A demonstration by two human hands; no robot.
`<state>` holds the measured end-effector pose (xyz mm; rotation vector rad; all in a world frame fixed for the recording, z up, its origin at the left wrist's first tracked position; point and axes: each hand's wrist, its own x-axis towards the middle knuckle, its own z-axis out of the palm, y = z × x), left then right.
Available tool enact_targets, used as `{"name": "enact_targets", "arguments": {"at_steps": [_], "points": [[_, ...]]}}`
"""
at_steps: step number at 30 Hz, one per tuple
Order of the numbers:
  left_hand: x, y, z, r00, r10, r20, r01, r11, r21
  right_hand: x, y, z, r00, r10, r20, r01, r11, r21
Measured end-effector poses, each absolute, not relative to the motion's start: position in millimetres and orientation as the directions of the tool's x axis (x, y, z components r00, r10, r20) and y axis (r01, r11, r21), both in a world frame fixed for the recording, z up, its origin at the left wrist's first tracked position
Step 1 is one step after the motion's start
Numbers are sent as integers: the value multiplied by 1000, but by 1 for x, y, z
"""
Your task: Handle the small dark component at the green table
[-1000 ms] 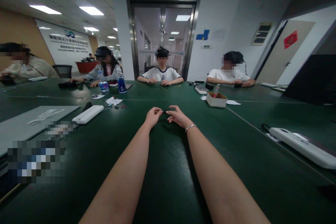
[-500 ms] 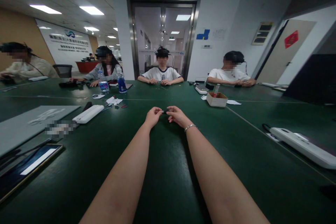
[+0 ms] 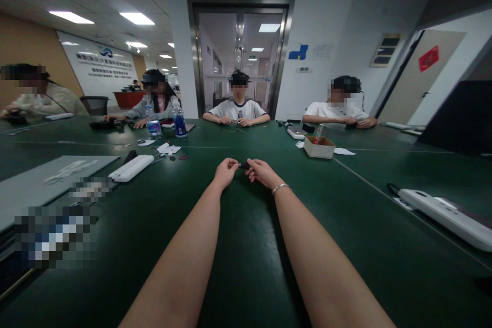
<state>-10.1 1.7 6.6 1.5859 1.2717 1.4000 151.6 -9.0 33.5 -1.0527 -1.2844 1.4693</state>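
Between my hands, just above the green table [image 3: 246, 246], is a small dark object [image 3: 244, 166] with a lighter grey tip on its left. It is too small to name. My left hand [image 3: 226, 172] pinches the left tip between thumb and fingertips. My right hand [image 3: 261, 171] grips the dark right end, its fingers curled. Both arms reach straight forward, and a silver bangle [image 3: 281, 188] circles my right wrist.
Left lie a grey board [image 3: 34, 184], a white power bank-like device [image 3: 132, 168] and paper scraps [image 3: 168, 149]. Two bottles [image 3: 180, 125] stand beyond. Ahead right is an open box [image 3: 319, 149]; a long white device [image 3: 442, 218] lies right. Several people sit around the table.
My right fingers have closed in on the dark object, and more of it shows between my hands. The whole view has shifted slightly.
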Motion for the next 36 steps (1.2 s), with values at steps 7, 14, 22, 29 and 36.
{"name": "enact_targets", "arguments": {"at_steps": [7, 14, 22, 29, 36], "points": [[-9, 0, 8, -59, 951, 304, 238, -282, 929, 152, -9, 35, -287, 957, -50, -151, -97, -984], [-10, 2, 7, -70, 949, 307, 220, -286, 933, 152, -10, 35, -248, 969, -21, -168, -65, -984], [-10, 3, 5, -76, 953, 294, 205, -274, 940, 153, -11, 35, -285, 958, 5, -107, -27, -994], [-12, 8, 1, -61, 950, 307, 229, -286, 930, 146, -7, 34, -229, 971, -63, 64, -50, -997], [-12, 10, -3, -35, 944, 329, 256, -310, 916, 150, -5, 29, -246, 969, 0, -78, -20, -997]]}}
